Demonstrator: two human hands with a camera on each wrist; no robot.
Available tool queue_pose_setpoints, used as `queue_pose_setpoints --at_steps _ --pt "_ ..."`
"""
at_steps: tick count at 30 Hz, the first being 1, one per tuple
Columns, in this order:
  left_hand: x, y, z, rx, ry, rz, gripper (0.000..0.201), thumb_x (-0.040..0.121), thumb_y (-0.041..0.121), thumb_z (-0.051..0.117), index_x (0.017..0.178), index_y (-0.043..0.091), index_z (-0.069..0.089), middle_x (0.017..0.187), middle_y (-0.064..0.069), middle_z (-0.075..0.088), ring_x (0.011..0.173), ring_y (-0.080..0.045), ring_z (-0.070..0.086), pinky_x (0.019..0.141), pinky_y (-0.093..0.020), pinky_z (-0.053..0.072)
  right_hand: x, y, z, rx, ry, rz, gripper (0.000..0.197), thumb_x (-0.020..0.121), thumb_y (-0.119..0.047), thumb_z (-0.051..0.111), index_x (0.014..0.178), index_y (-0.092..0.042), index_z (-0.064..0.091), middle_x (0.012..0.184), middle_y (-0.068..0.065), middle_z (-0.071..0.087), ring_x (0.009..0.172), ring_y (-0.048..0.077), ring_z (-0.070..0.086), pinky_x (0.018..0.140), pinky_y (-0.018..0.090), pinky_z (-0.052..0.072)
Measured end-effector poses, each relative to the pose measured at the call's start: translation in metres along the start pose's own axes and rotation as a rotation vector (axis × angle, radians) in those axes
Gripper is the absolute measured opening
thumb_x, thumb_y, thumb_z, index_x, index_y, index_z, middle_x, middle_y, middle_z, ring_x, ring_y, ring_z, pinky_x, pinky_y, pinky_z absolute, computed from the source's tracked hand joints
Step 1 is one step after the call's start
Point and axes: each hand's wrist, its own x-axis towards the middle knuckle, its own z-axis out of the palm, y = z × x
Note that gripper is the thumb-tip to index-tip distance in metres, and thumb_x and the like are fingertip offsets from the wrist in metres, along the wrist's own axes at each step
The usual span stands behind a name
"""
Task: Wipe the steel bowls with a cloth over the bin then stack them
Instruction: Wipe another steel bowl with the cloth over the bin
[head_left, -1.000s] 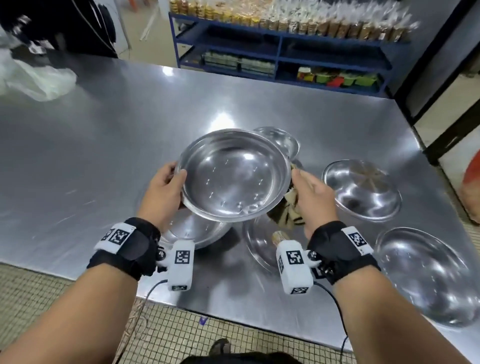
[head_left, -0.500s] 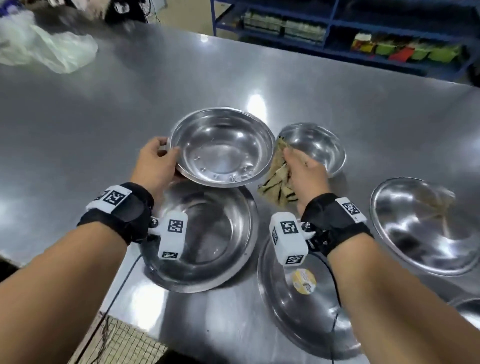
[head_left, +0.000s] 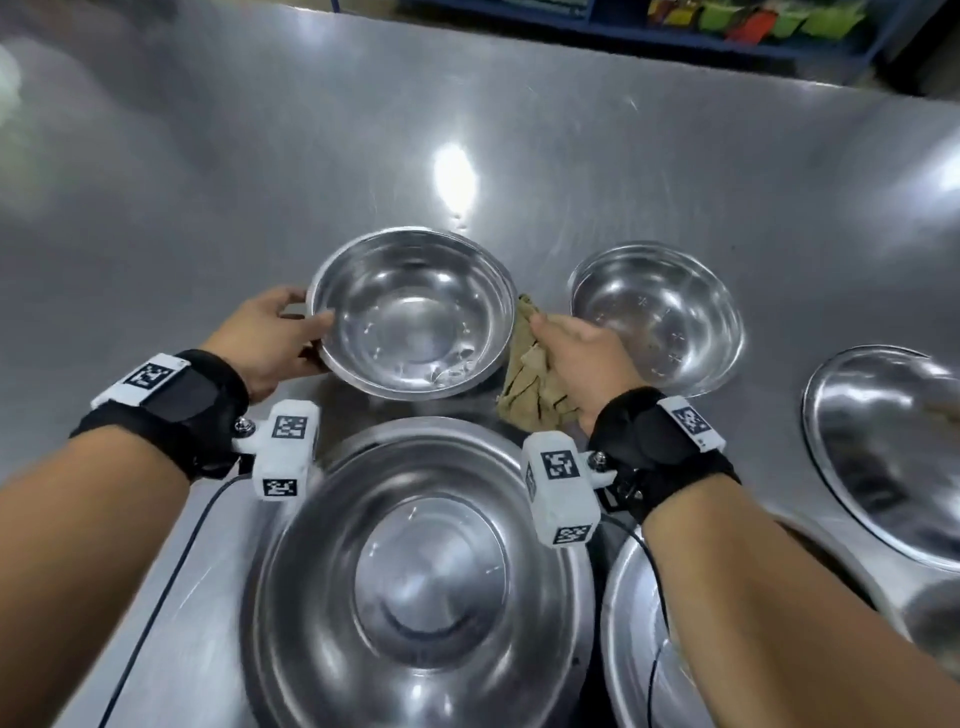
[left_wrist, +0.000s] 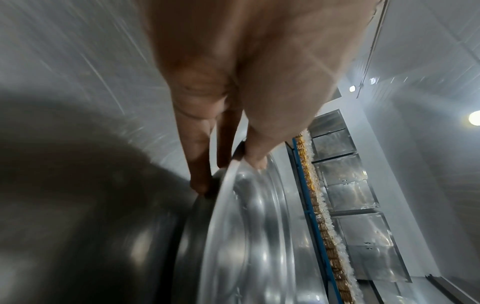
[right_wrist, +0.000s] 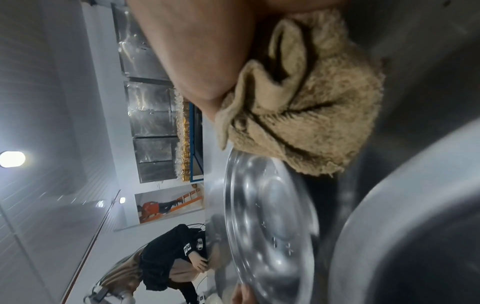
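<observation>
My left hand (head_left: 280, 338) grips the left rim of a steel bowl (head_left: 413, 317), thumb inside the rim and fingers under it; the left wrist view shows the same pinch on the bowl's rim (left_wrist: 233, 174). The bowl sits low over the steel table (head_left: 208, 182), wet drops on its inside. My right hand (head_left: 582, 358) holds a crumpled tan cloth (head_left: 535, 384) beside the bowl's right edge. In the right wrist view the cloth (right_wrist: 311, 111) is bunched under my thumb, next to the bowl (right_wrist: 270, 226).
A large steel bowl (head_left: 421, 577) stands just in front of me. A smaller bowl (head_left: 657, 317) sits to the right of the cloth. More steel bowls lie at the right edge (head_left: 893, 457) and bottom right (head_left: 634, 649). A blue shelf (head_left: 675, 31) stands behind the table.
The held bowl has come down from a raised, tilted pose and moved away from me, past the large bowl, close to the table. My right hand with the cloth followed beside it.
</observation>
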Motion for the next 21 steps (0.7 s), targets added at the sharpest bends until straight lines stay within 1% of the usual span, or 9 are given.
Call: queue_pose_setpoints --at_steps 2,4,6,7,9,11,15,17,21 --pt "0.009 -0.004 -0.002 0.002 -0.058 -0.029 0.022 0.101 0.01 0.06 0.123 0.012 0.056 0.092 -0.009 0.066 0.056 -0.009 0.07 0.055 -0.026 0.06 -0.001 0.004 0.003 -0.066 -0.025 -0.001 0.023 0.101 -0.037 0.061 0.106 -0.018 0.074 0.068 -0.02 0.066 0.054 -0.009 0.058 0.055 0.01 0.042" --pt "0.012 -0.002 -0.004 -0.009 -0.099 -0.077 0.019 0.103 0.015 0.057 0.122 0.015 0.055 0.095 -0.009 0.067 0.058 -0.015 0.071 0.055 -0.029 0.06 -0.004 0.004 0.003 -0.123 -0.057 -0.027 0.024 0.102 -0.036 0.059 0.109 -0.02 0.076 0.083 -0.017 0.074 0.07 -0.012 0.064 0.061 0.006 0.045" --pt "0.014 0.004 -0.007 0.007 -0.097 -0.117 0.025 0.104 0.02 0.056 0.128 0.015 0.053 0.106 -0.008 0.065 0.069 -0.025 0.069 0.069 -0.039 0.061 -0.01 0.001 -0.001 -0.138 -0.044 -0.039 0.024 0.102 -0.035 0.059 0.11 -0.022 0.078 0.098 -0.002 0.079 0.092 0.003 0.07 0.081 0.017 0.052" --pt "0.015 0.008 -0.008 0.014 -0.076 -0.12 0.032 0.104 0.022 0.057 0.135 0.015 0.05 0.11 -0.008 0.064 0.077 -0.028 0.067 0.079 -0.043 0.059 -0.014 -0.001 -0.004 -0.123 -0.025 -0.043 0.023 0.101 -0.034 0.06 0.107 -0.022 0.079 0.099 0.0 0.079 0.097 0.01 0.072 0.091 0.025 0.054" --pt "0.016 0.02 -0.009 0.087 0.001 -0.055 0.043 0.103 0.026 0.059 0.143 0.017 0.046 0.116 -0.009 0.063 0.09 -0.028 0.064 0.087 -0.044 0.056 -0.02 -0.001 -0.015 -0.038 0.003 -0.031 0.019 0.1 -0.031 0.063 0.101 -0.024 0.08 0.098 0.002 0.079 0.1 0.016 0.072 0.101 0.039 0.054" --pt "0.01 0.034 -0.002 0.207 0.085 0.088 0.044 0.101 0.029 0.061 0.142 0.02 0.048 0.123 -0.008 0.06 0.097 -0.023 0.061 0.088 -0.04 0.053 -0.028 -0.002 -0.03 0.061 0.008 -0.025 0.018 0.1 -0.028 0.064 0.1 -0.022 0.081 0.097 0.01 0.078 0.094 0.019 0.072 0.098 0.044 0.056" --pt "-0.018 0.063 0.04 0.231 0.098 0.315 0.029 0.099 0.028 0.063 0.127 0.026 0.054 0.122 0.001 0.062 0.089 -0.011 0.062 0.078 -0.029 0.052 -0.042 -0.003 -0.072 0.201 0.06 -0.072 0.019 0.101 -0.022 0.061 0.102 -0.013 0.077 0.09 0.007 0.078 0.081 0.018 0.073 0.076 0.033 0.06" --pt "-0.034 0.073 0.074 0.225 0.007 0.343 0.025 0.098 0.028 0.064 0.122 0.026 0.054 0.119 0.001 0.065 0.091 -0.015 0.065 0.082 -0.036 0.057 -0.044 -0.001 -0.095 0.261 0.132 -0.095 0.018 0.101 -0.023 0.062 0.098 -0.016 0.078 0.092 0.008 0.079 0.084 0.022 0.074 0.079 0.037 0.061" --pt "-0.057 0.077 0.152 0.194 -0.189 0.239 0.041 0.089 0.036 0.069 0.126 0.023 0.055 0.117 -0.007 0.065 0.096 -0.023 0.067 0.086 -0.045 0.061 -0.045 0.007 -0.14 0.358 0.242 -0.087 0.02 0.103 -0.021 0.058 0.095 -0.015 0.076 0.093 0.008 0.079 0.084 0.02 0.075 0.077 0.036 0.063"
